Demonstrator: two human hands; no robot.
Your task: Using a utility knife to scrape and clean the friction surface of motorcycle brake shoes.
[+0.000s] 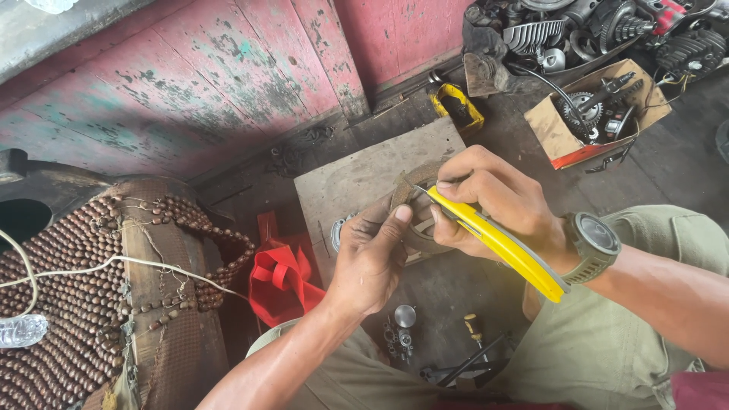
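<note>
Trimming step in hand: left hand [370, 254] clamps round brown disc [416, 216] over board [357, 178] on floor; right hand [493, 201] closed on yellow utility knife [497, 243], blade at disc's upper edge; next cut needs steady grip, thumb clear of blade

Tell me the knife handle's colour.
Yellow; the knife in the right hand shows best in the head view.

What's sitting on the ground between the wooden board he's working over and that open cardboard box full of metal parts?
In the head view, little lies between the wooden board and the cardboard box: dark, grimy floor, with a small yellow-rimmed tray just above that stretch.
</note>
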